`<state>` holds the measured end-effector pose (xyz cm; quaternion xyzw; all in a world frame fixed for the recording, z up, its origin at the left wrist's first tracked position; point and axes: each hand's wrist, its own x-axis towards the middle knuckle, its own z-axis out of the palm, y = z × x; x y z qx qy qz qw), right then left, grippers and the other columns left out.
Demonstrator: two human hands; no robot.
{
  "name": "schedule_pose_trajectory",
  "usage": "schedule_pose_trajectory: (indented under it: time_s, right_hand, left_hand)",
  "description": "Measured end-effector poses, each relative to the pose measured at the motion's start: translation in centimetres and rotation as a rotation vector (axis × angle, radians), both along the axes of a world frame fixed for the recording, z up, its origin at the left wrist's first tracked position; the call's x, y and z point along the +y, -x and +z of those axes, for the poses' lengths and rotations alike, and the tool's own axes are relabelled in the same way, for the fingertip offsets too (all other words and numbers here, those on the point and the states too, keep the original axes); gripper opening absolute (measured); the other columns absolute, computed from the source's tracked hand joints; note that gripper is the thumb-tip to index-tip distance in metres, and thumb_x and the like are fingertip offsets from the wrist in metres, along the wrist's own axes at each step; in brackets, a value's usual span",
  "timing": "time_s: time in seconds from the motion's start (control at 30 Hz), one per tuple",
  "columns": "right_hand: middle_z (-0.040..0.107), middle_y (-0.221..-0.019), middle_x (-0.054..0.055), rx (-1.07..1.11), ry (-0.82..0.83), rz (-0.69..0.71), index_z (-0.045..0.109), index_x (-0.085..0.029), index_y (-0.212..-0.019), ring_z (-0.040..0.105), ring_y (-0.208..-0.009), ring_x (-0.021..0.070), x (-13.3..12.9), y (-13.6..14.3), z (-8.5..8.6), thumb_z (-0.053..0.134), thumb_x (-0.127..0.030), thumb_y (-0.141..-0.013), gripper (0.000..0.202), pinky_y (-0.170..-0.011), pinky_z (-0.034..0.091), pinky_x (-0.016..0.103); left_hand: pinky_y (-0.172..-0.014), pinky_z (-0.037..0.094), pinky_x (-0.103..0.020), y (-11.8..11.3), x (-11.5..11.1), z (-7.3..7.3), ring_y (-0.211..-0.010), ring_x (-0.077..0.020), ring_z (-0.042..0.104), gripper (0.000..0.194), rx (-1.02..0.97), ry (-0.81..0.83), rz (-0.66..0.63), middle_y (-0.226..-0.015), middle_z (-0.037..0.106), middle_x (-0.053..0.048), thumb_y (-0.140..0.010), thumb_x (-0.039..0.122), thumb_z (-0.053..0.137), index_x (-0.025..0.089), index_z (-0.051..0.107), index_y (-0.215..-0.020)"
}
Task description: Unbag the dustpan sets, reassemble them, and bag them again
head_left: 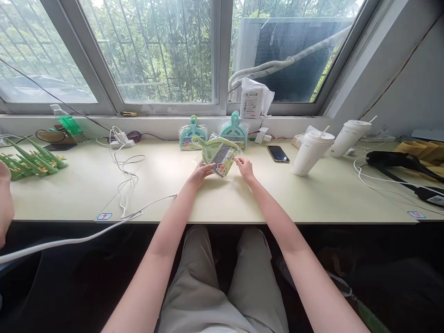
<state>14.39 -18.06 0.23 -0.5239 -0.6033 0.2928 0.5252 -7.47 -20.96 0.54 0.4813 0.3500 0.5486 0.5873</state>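
A green dustpan-and-brush set in clear plastic wrap is held tilted above the desk, its handle to the upper left. My left hand grips its lower left edge, with the fingers partly behind the pack. My right hand pinches the wrap at the right side. Behind it, two similar wrapped sets in blue-green, one on the left and one on the right, stand against the window ledge.
On the pale desk are white cables, a phone, white cups with straws and a black strap. Green pointed items lie left, near another person's arm.
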Motion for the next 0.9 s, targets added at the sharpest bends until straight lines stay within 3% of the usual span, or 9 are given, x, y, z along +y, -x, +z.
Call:
schedule_pose_trajectory:
  time_s: [0.13, 0.27, 0.37, 0.47, 0.53, 0.67, 0.9]
  right_hand:
    - [0.071, -0.091, 0.004, 0.268, 0.145, 0.203, 0.063, -0.018, -0.088, 0.064, -0.084, 0.0152, 0.1, -0.3, -0.2, 0.071, -0.040, -0.079, 0.026, -0.075, 0.051, 0.025]
    - [0.071, -0.087, 0.004, 0.522, 0.262, 0.200, 0.054, -0.019, -0.091, 0.068, -0.078, 0.0147, 0.1, -0.2, -0.3, 0.080, -0.028, -0.074, 0.032, -0.077, 0.057, 0.029]
    - [0.072, -0.083, 0.003, 0.581, 0.297, 0.172, 0.052, -0.021, -0.096, 0.070, -0.074, 0.0165, -0.1, -0.3, 0.0, 0.081, -0.021, -0.073, 0.037, -0.078, 0.060, 0.035]
    - [0.072, -0.080, 0.002, 0.547, 0.327, 0.172, 0.055, -0.021, -0.098, 0.071, -0.074, 0.0185, -0.2, -0.5, 0.4, 0.079, -0.015, -0.071, 0.037, -0.081, 0.061, 0.040]
    - [0.073, -0.078, 0.002, 0.526, 0.345, 0.187, 0.058, -0.021, -0.097, 0.072, -0.075, 0.0202, -0.3, -0.5, 0.5, 0.080, -0.015, -0.071, 0.035, -0.084, 0.061, 0.043]
    - [0.074, -0.079, 0.004, 0.532, 0.339, 0.188, 0.061, -0.020, -0.096, 0.073, -0.082, 0.0224, -0.3, -0.3, 0.8, 0.082, -0.017, -0.068, 0.034, -0.089, 0.060, 0.045]
    - [0.074, -0.080, 0.005, 0.528, 0.339, 0.160, 0.062, -0.018, -0.096, 0.074, -0.082, 0.0223, -0.9, 0.2, 1.3, 0.079, -0.013, -0.071, 0.031, -0.091, 0.060, 0.045]
  left_hand:
    - [-0.094, 0.051, -0.041, -0.1, -0.4, 0.2, -0.101, -0.0223, 0.067, 0.053, 0.064, -0.013, -0.118, -0.117, 0.068, -0.008, -0.070, 0.033, 0.081, 0.021, 0.062, -0.118]
    - [-0.092, 0.053, -0.042, -0.2, -0.5, 0.6, -0.105, -0.0251, 0.066, 0.052, 0.145, 0.030, -0.256, -0.116, 0.068, -0.013, -0.080, 0.055, 0.067, 0.018, 0.064, -0.117]
    - [-0.089, 0.055, -0.040, -0.1, -0.2, 0.6, -0.103, -0.0239, 0.067, 0.052, 0.132, 0.076, -0.142, -0.111, 0.069, -0.014, -0.083, 0.057, 0.063, 0.016, 0.064, -0.114]
    - [-0.082, 0.058, -0.037, 0.3, 0.4, 0.4, -0.090, -0.0205, 0.069, 0.040, 0.128, 0.179, 0.073, -0.102, 0.071, -0.013, -0.086, 0.048, 0.064, 0.014, 0.064, -0.107]
    - [-0.077, 0.059, -0.036, 0.5, 0.7, 0.4, -0.085, -0.0191, 0.069, 0.031, 0.111, 0.226, 0.149, -0.101, 0.071, -0.012, -0.090, 0.040, 0.060, 0.013, 0.064, -0.104]
    - [-0.071, 0.060, -0.033, 0.7, 1.0, 0.7, -0.082, -0.0169, 0.068, 0.023, 0.105, 0.209, 0.225, -0.103, 0.070, -0.011, -0.093, 0.032, 0.054, 0.014, 0.066, -0.101]
    - [-0.064, 0.058, -0.029, 0.8, 0.9, 0.8, -0.077, -0.0169, 0.068, 0.027, 0.184, 0.226, 0.311, -0.097, 0.070, -0.011, -0.089, 0.040, 0.061, 0.015, 0.067, -0.097]
